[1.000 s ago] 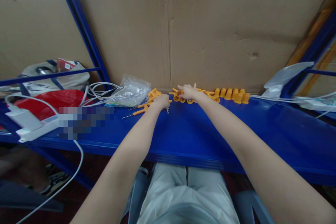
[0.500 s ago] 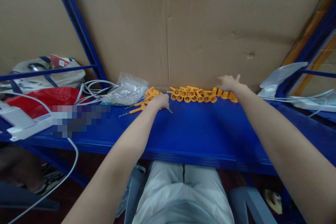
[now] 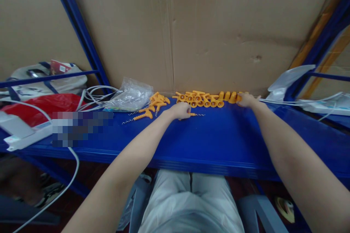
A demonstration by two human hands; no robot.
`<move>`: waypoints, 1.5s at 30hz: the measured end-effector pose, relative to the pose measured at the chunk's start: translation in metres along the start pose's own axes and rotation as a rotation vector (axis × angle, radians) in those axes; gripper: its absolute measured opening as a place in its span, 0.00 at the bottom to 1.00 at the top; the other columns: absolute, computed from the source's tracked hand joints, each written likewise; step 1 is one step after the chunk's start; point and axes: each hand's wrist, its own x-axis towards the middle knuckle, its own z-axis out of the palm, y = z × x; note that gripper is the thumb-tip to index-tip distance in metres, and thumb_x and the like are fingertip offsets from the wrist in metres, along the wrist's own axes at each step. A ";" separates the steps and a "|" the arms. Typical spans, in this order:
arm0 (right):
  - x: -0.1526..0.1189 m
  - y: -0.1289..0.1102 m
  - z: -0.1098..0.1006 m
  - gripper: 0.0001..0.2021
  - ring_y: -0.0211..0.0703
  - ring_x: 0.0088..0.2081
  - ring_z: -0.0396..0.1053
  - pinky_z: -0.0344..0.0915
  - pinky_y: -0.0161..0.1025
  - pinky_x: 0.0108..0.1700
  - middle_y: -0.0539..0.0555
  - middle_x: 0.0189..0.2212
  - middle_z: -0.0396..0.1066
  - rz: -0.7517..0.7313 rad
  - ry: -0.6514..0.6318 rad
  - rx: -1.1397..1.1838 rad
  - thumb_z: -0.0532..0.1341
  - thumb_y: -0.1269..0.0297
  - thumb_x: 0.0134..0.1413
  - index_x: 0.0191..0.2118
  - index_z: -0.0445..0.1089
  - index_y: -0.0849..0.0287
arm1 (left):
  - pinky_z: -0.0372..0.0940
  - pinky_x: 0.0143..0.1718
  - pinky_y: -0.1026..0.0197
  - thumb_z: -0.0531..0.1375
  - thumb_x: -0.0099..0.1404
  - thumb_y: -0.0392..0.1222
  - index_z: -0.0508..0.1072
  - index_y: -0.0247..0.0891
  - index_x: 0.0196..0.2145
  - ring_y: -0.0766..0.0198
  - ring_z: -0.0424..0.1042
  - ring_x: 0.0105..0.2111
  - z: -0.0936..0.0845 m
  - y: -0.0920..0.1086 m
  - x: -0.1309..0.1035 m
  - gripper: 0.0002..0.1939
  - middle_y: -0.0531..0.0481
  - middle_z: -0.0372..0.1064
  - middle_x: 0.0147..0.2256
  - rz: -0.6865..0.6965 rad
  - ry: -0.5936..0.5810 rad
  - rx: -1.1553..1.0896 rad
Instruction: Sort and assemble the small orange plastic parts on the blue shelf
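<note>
My left hand is closed around a yellow corkscrew, its metal spiral pointing right, over the middle of the blue table. At the far right of the yellow row, my right hand has its fingers around a yellow bell-shaped cup; most of its grip is hidden. More yellow cups stand just left of it. Between the hands lies a cluster of corkscrews seated in cups, open ends facing me. Several loose corkscrews are piled left of my left hand.
A clear plastic bag and white cables lie left on the blue table. A red bag and a white power strip are farther left. A cardboard panel rises behind. White plastic sits at right.
My left hand has moved right from the loose pile, carrying a corkscrew. My right hand has come down from above the row, and its spread fingers have closed on a cup at the right end.
</note>
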 end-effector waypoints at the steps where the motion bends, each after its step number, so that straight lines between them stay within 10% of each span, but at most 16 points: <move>1: -0.002 -0.002 -0.002 0.25 0.67 0.56 0.72 0.71 0.66 0.53 0.63 0.55 0.75 0.026 -0.034 -0.006 0.62 0.60 0.52 0.57 0.75 0.51 | 0.66 0.36 0.64 0.59 0.63 0.34 0.81 0.35 0.40 0.60 0.78 0.35 0.001 0.000 0.001 0.11 0.46 0.80 0.34 0.009 0.001 -0.024; 12: -0.007 -0.012 -0.019 0.25 0.64 0.56 0.70 0.64 0.66 0.59 0.67 0.55 0.70 0.053 -0.055 -0.045 0.59 0.68 0.53 0.58 0.74 0.58 | 0.65 0.40 0.63 0.62 0.65 0.51 0.80 0.38 0.45 0.54 0.77 0.46 -0.001 -0.016 0.005 0.17 0.44 0.80 0.45 -0.048 0.010 0.052; 28: -0.013 -0.011 -0.024 0.24 0.63 0.56 0.72 0.63 0.68 0.58 0.68 0.55 0.74 0.059 -0.081 -0.092 0.58 0.68 0.53 0.57 0.74 0.60 | 0.65 0.37 0.63 0.61 0.65 0.51 0.80 0.39 0.44 0.55 0.77 0.46 -0.002 -0.015 0.005 0.16 0.44 0.80 0.44 -0.065 -0.012 0.087; 37: -0.019 -0.027 -0.037 0.08 0.53 0.41 0.78 0.71 0.42 0.43 0.60 0.30 0.78 -0.010 -0.288 -0.120 0.64 0.67 0.55 0.38 0.81 0.60 | 0.68 0.43 0.61 0.58 0.67 0.62 0.79 0.38 0.45 0.51 0.78 0.48 -0.007 -0.009 -0.004 0.25 0.40 0.80 0.45 -0.194 -0.058 0.093; 45: -0.039 -0.045 -0.019 0.13 0.58 0.41 0.77 0.72 0.50 0.45 0.61 0.37 0.79 -0.135 -0.276 0.125 0.68 0.61 0.53 0.44 0.78 0.60 | 0.67 0.39 0.63 0.60 0.64 0.47 0.80 0.38 0.42 0.55 0.78 0.44 0.000 -0.018 0.005 0.14 0.44 0.81 0.44 -0.146 -0.063 0.023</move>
